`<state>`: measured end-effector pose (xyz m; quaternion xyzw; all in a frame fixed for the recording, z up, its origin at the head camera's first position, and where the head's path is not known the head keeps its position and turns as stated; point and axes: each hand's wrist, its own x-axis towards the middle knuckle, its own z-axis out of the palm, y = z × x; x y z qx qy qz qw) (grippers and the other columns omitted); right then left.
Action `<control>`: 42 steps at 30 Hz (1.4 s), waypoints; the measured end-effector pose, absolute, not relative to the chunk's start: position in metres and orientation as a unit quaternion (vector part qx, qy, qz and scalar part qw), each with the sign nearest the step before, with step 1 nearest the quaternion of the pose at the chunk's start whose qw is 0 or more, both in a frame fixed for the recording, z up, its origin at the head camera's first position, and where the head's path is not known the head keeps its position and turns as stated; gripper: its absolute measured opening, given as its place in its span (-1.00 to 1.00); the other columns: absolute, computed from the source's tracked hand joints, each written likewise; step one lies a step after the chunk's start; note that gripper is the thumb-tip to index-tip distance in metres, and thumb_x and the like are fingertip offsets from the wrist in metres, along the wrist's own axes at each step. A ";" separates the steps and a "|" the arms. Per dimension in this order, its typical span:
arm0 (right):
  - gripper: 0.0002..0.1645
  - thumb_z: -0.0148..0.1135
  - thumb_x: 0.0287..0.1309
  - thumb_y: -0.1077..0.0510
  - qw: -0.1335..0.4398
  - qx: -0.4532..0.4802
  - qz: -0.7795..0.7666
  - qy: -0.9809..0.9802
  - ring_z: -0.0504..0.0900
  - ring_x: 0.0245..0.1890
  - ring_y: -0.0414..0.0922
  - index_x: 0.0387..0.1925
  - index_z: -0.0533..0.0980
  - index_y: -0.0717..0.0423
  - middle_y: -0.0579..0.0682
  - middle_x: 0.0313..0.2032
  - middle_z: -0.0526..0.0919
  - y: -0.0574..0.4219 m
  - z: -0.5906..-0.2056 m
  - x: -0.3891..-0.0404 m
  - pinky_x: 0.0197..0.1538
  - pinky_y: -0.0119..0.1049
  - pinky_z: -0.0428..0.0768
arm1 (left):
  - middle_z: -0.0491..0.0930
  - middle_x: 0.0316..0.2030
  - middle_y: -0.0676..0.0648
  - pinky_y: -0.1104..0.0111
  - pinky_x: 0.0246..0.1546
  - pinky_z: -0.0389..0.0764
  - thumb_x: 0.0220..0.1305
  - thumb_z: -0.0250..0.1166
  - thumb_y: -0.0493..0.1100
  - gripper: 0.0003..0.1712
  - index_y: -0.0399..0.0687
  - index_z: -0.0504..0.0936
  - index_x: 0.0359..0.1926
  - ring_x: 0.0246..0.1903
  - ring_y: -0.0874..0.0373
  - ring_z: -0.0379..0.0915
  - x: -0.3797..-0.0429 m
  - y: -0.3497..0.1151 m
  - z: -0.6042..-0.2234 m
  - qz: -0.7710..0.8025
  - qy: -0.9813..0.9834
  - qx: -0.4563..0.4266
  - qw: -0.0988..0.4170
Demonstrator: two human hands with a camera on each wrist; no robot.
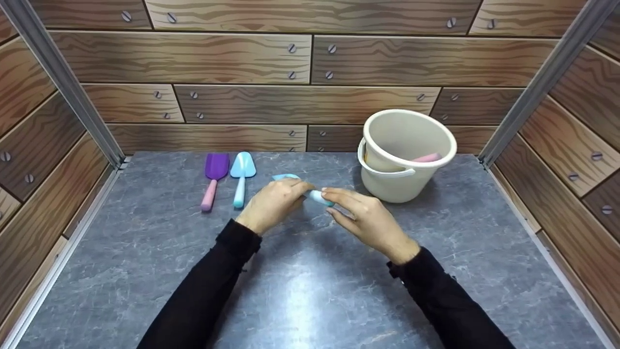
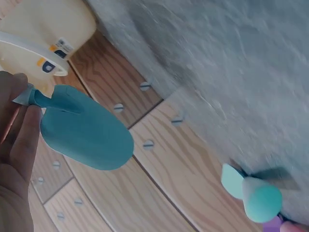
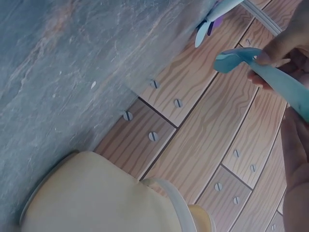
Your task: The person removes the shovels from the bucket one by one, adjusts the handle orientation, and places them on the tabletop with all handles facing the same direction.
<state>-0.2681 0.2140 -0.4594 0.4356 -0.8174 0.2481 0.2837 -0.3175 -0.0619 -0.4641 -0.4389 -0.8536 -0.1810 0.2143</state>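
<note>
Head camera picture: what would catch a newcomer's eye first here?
Probably the big cream bucket, back right on the gray tabletop. Next, near the center, the left hand grips a light-blue trowel that the right hand also touches. Then the pink-handled purple scoop, lying back left.

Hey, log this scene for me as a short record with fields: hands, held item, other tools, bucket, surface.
Left hand: pinches the held shovel near its neck
Right hand: fingertips at the handle's end; grip unclear
Held shovel: blue, above the table
Other tools: purple shovel with pink handle, light-blue shovel beside it, blades toward the back wall
Bucket: cream, upright, pink item inside
Surface: grey marbled table
</note>
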 end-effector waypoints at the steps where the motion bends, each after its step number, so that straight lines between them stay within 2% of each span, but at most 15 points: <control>1: -0.49 0.64 0.44 0.30 0.274 0.436 0.250 -0.820 0.93 0.30 0.14 0.36 0.77 0.16 0.16 0.35 0.88 0.215 -0.459 -0.268 0.34 -0.07 0.92 | 0.94 0.08 -0.15 0.21 0.22 0.96 0.52 0.54 -0.40 -0.67 -0.18 0.82 0.23 0.11 -0.10 0.94 -0.320 -0.064 -0.463 -0.173 -0.855 -0.440 0.213; 6: -0.42 0.57 0.53 0.24 0.225 0.444 0.249 -0.831 0.88 0.38 0.16 0.49 0.70 0.17 0.16 0.44 0.83 0.217 -0.457 -0.266 0.42 0.04 0.89 | 0.93 0.06 -0.13 0.25 0.13 0.98 0.54 0.54 -0.37 -0.71 -0.17 0.83 0.20 0.07 -0.07 0.94 -0.330 -0.071 -0.460 -0.142 -0.857 -0.452 0.204; 12: -0.37 0.49 0.66 0.11 0.151 0.455 0.230 -0.847 0.80 0.50 0.11 0.61 0.61 0.13 0.12 0.55 0.75 0.218 -0.455 -0.264 0.52 0.01 0.83 | 0.94 0.08 -0.12 0.25 0.16 0.97 0.57 0.54 -0.31 -0.77 -0.13 0.84 0.16 0.10 -0.04 0.94 -0.339 -0.079 -0.456 -0.119 -0.856 -0.468 0.183; 18: -0.29 0.40 0.74 -0.03 0.084 0.450 0.211 -0.864 0.71 0.60 0.08 0.73 0.51 0.04 0.05 0.66 0.64 0.219 -0.452 -0.261 0.63 0.04 0.74 | 0.93 0.01 -0.15 0.21 0.14 0.97 0.51 0.56 -0.39 -0.80 -0.15 0.81 0.06 0.05 -0.06 0.93 -0.350 -0.087 -0.454 -0.100 -0.852 -0.487 0.163; 25: -0.26 0.34 0.77 -0.10 0.068 0.436 0.194 -0.876 0.70 0.61 0.12 0.75 0.48 0.08 0.09 0.67 0.62 0.222 -0.446 -0.259 0.66 0.10 0.70 | 0.90 0.03 -0.12 0.09 0.16 0.96 0.45 0.59 -0.41 -0.73 -0.10 0.79 0.06 0.09 -0.10 0.91 -0.364 -0.097 -0.451 -0.130 -0.869 -0.464 0.110; 34: -0.20 0.29 0.79 -0.18 0.040 0.428 0.180 -0.885 0.63 0.68 0.11 0.79 0.42 0.07 0.09 0.72 0.55 0.224 -0.445 -0.259 0.72 0.12 0.63 | 0.92 0.09 -0.15 0.04 0.29 0.94 0.48 0.57 -0.42 -0.73 -0.12 0.81 0.10 0.17 -0.14 0.92 -0.380 -0.103 -0.448 -0.147 -0.883 -0.439 0.082; 42: -0.21 0.29 0.79 -0.17 0.042 0.429 0.178 -0.885 0.62 0.68 0.12 0.78 0.44 0.07 0.11 0.72 0.55 0.226 -0.445 -0.260 0.73 0.13 0.62 | 0.91 0.10 -0.17 0.02 0.32 0.91 0.53 0.55 -0.38 -0.77 -0.16 0.80 0.11 0.18 -0.13 0.90 -0.390 -0.111 -0.446 -0.174 -0.903 -0.388 0.060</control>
